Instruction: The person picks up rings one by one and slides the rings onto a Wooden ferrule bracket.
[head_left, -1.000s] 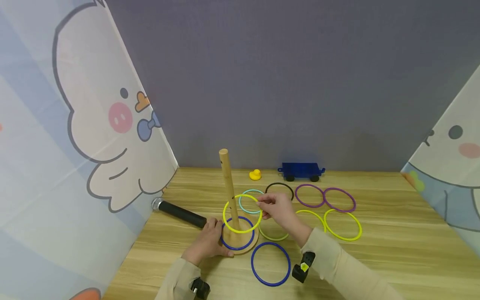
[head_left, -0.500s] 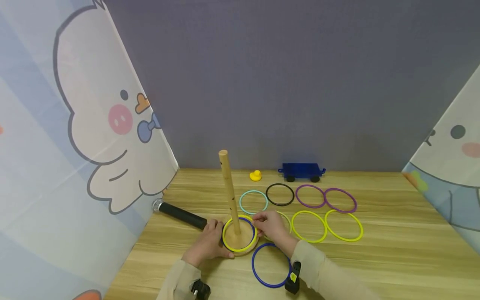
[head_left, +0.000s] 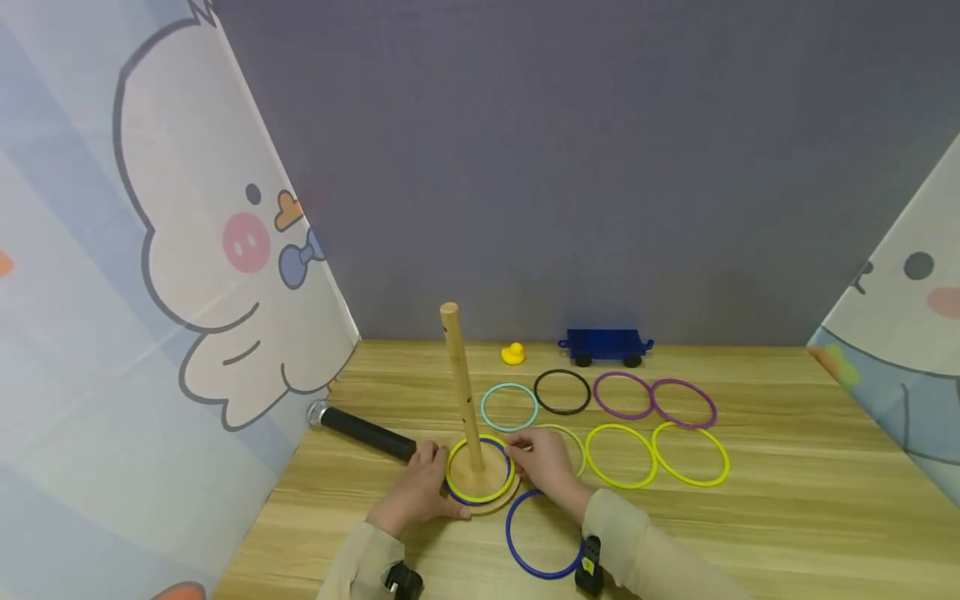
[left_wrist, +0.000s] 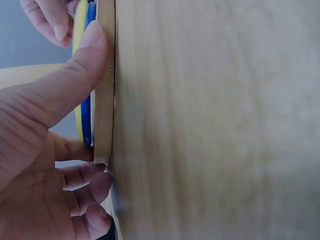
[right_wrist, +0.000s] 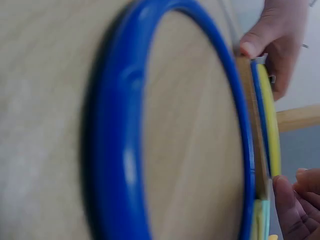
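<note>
A wooden ring-toss stand with an upright peg (head_left: 462, 383) stands on the table, a blue ring (left_wrist: 86, 122) lying round the peg on its round base (left_wrist: 104, 110). Over that blue ring lies a yellow ring (right_wrist: 271, 122), also round the peg. My left hand (head_left: 416, 493) grips the left side of the base, its thumb along the near edge and its fingers curled at the far side. At the right side of the yellow ring, my right hand (head_left: 546, 458) pinches it between thumb and fingertips, down at base level.
Another blue ring (right_wrist: 117, 130) lies in front, below the right wrist. Further right and back lie yellow (head_left: 621, 486), light green, light blue (head_left: 510, 384), black (head_left: 562, 412) and purple rings (head_left: 622, 374). A microphone (head_left: 367, 434), a yellow duck (head_left: 513, 355) and a blue wagon (head_left: 606, 344) stand around.
My right hand has lowered the yellow ring along the peg onto the blue ring at the base, and stays pinching it. The left hand keeps its grip on the base.
</note>
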